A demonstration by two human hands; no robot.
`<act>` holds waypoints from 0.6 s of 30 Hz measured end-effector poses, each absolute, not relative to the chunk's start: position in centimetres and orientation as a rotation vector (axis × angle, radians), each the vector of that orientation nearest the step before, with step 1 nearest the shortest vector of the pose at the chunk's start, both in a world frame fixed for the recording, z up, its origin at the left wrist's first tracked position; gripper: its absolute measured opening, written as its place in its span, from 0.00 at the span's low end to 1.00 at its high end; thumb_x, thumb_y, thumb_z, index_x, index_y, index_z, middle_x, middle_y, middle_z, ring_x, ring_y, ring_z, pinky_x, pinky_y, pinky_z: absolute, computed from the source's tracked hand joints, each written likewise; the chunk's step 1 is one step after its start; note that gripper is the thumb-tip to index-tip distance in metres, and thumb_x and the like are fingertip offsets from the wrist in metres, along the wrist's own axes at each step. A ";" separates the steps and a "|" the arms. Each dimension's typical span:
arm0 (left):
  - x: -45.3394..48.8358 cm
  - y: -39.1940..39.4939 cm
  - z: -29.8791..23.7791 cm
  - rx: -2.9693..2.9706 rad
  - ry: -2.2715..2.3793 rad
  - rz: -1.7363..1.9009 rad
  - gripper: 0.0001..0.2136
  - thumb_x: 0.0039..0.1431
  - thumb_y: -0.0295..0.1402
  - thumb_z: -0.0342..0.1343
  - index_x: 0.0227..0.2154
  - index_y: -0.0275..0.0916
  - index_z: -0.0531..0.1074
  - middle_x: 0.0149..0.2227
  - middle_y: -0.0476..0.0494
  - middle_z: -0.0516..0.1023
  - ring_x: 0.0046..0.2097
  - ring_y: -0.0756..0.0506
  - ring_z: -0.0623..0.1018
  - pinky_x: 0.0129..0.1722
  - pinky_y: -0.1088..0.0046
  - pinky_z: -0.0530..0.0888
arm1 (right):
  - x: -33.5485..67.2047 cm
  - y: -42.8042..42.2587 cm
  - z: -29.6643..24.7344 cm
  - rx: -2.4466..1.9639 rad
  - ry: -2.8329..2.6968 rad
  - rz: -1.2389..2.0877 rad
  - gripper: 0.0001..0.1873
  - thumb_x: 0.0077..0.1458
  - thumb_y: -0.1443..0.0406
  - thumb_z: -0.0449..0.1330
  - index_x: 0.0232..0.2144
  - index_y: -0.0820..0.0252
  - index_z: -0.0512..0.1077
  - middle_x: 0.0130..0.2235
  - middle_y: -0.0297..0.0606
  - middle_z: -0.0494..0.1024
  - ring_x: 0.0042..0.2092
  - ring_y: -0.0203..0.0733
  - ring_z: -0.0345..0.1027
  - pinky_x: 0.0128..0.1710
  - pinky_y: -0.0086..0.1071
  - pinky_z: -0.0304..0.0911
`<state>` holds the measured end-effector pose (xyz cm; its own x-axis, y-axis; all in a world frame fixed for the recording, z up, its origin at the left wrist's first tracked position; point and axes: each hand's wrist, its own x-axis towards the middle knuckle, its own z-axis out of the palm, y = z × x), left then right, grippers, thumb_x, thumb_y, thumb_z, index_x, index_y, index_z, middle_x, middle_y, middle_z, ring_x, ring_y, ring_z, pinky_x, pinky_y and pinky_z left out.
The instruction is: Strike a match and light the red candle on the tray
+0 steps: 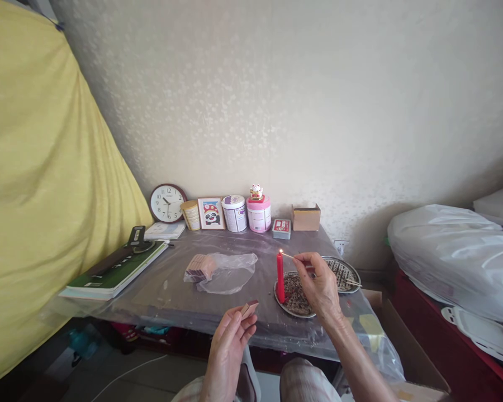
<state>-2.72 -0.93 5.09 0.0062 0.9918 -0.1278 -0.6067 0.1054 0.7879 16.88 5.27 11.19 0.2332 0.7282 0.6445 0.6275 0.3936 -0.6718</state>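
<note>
A lit match (288, 255) is pinched between the thumb and finger of my right hand (319, 282). Its flame touches the top of a red candle (280, 279), which stands upright on a round, dark-speckled metal plate (300, 314). My left hand (229, 338), lower and nearer to me, holds a small matchbox (249, 308) between thumb and fingers. Behind it on the table lies a stack of matchboxes (201, 267), partly wrapped in clear plastic (235, 273). A second round plate (342, 272) with matchsticks on it sits beyond my right hand.
Along the wall stand a clock (167, 203), a yellow cup (191, 215), a framed panda picture (212, 214), two canisters, a small tin (281, 228) and an open cardboard box (305, 218). Books (121, 268) lie at left. White bags (452, 262) are piled at right.
</note>
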 end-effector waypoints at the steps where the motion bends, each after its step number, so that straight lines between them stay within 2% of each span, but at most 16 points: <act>1: -2.7 -0.9 5.1 0.618 0.799 1.384 0.13 0.55 0.40 0.59 0.37 0.37 0.79 0.43 0.37 0.80 0.45 0.41 0.75 0.48 0.62 0.68 | 16.9 5.3 11.2 -1.292 -1.455 0.107 0.10 0.59 0.59 0.53 0.31 0.57 0.71 0.32 0.37 0.77 0.31 0.41 0.71 0.34 0.35 0.67; 18: -2.7 -1.0 5.3 0.609 0.803 1.381 0.16 0.50 0.43 0.63 0.37 0.36 0.78 0.45 0.36 0.80 0.44 0.42 0.75 0.47 0.64 0.69 | 17.1 5.0 11.3 -1.288 -1.420 0.187 0.09 0.58 0.59 0.55 0.31 0.57 0.71 0.32 0.36 0.77 0.31 0.41 0.70 0.35 0.34 0.65</act>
<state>-2.68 -1.03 5.30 0.0058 0.9905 -0.1373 -0.6093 0.1124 0.7849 17.14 4.95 11.27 0.2545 0.7556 0.6036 0.5736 0.3845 -0.7233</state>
